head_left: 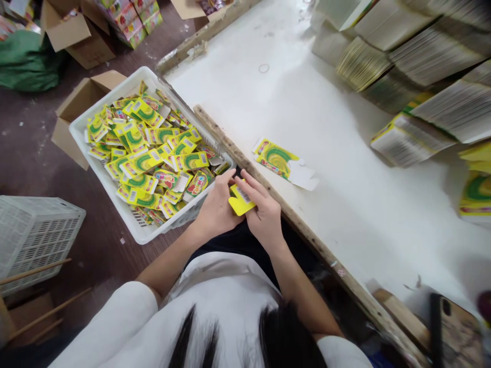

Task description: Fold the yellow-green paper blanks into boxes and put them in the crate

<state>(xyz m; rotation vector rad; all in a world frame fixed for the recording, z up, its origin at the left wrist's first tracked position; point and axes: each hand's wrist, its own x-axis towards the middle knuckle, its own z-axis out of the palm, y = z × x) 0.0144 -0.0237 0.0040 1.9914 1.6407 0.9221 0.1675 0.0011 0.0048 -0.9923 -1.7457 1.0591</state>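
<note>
Between my two hands, over my lap at the table's edge, is a small yellow carton with a barcode on it. My left hand grips its left side, fingers bent around it. My right hand presses on it from the right, with fingers lying across its printed face. Part of the carton is hidden behind the fingers. A flattened yellow and green carton with white flaps lies on the white table just beyond my hands. To the left, a white plastic basket holds many similar yellow cartons.
Stacks of flat cartons stand at the far right of the white table. A phone lies at the lower right. Cardboard boxes, a green sack and an upturned white crate are on the floor. A wooden strip edges the table.
</note>
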